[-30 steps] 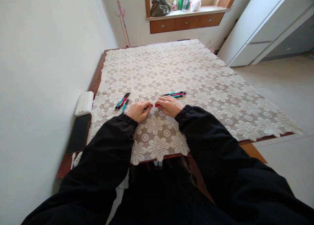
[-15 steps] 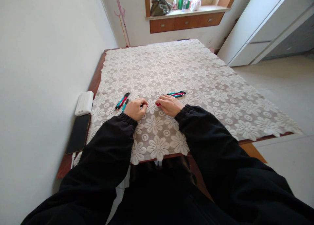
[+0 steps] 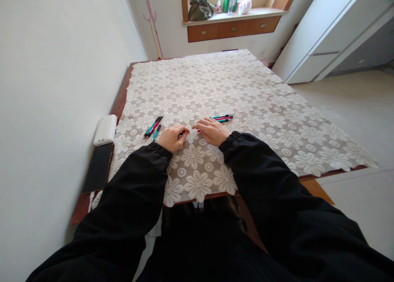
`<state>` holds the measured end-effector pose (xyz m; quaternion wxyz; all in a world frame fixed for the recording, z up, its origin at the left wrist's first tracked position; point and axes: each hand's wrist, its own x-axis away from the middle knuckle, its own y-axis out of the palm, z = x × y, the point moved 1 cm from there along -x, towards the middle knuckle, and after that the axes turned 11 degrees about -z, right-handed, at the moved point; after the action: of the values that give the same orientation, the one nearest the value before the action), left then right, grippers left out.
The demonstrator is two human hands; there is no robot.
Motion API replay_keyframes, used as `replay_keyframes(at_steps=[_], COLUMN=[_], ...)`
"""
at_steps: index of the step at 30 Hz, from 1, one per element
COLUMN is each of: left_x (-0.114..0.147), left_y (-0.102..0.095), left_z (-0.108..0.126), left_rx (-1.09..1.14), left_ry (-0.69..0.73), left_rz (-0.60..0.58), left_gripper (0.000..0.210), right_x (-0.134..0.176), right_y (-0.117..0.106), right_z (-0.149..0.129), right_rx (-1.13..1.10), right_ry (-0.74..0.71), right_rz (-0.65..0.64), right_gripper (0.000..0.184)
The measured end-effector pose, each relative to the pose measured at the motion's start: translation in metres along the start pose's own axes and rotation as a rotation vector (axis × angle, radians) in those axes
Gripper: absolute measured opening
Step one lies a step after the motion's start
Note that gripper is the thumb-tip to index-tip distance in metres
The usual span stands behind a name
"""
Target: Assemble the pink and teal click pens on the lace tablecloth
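Over the near part of the table, my left hand [image 3: 173, 138] is closed, fingertips pinching a small dark pen part [image 3: 181, 134] mostly hidden by the fingers. My right hand [image 3: 212, 131] faces it a short gap away, fingers curled over a red pen piece [image 3: 198, 131] whose end peeks out. Beside my left hand lie several pens [image 3: 153, 127] with teal, red and black bodies, one partly behind the hand. Another group of teal, red and black pens [image 3: 222, 118] lies just beyond my right hand.
A white lace tablecloth [image 3: 197, 183] with flower patterns covers the table. At the left edge, by the wall, are a white power bank [image 3: 105, 130] and a dark phone [image 3: 97, 168] with a cable [image 3: 91, 200]. A windowsill [image 3: 234, 16] with bags stands beyond.
The thin white rod that stretched between my hands no longer shows. My left fingers have shifted slightly right, and a dark piece shows in them. The pens on the table stay put.
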<state>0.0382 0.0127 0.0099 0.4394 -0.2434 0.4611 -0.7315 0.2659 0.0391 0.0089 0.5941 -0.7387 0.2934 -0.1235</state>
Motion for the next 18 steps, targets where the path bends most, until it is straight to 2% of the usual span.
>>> replay_keyframes(at_steps=[3, 5, 10, 13, 18], left_x=[-0.0001, -0.0002, -0.0003, -0.0001, 0.0003], left_y=[0.0014, 0.0019, 0.0018, 0.0023, 0.0046], left_z=[-0.0013, -0.002, -0.0025, -0.0035, -0.0055], left_rx=[-0.006, -0.005, 0.029, 0.076, 0.181], left_ry=[0.058, 0.092, 0.14, 0.123, 0.091], left_rz=[-0.001, 0.002, -0.002, -0.011, 0.011], left_gripper=[0.029, 0.031, 0.03, 0.027, 0.035], right_x=[-0.0005, -0.001, -0.0016, -0.0007, 0.0006], right_y=[-0.0006, -0.0007, 0.0027, 0.0055, 0.006], right_z=[-0.0036, -0.0043, -0.0011, -0.0005, -0.0015], right_rx=[-0.049, -0.076, -0.176, -0.226, -0.271], right_ry=[-0.098, -0.114, -0.063, -0.008, 0.018], right_rz=[0.046, 0.06, 0.047, 0.014, -0.031], right_gripper=[0.03, 0.024, 0.017, 0.017, 0.027])
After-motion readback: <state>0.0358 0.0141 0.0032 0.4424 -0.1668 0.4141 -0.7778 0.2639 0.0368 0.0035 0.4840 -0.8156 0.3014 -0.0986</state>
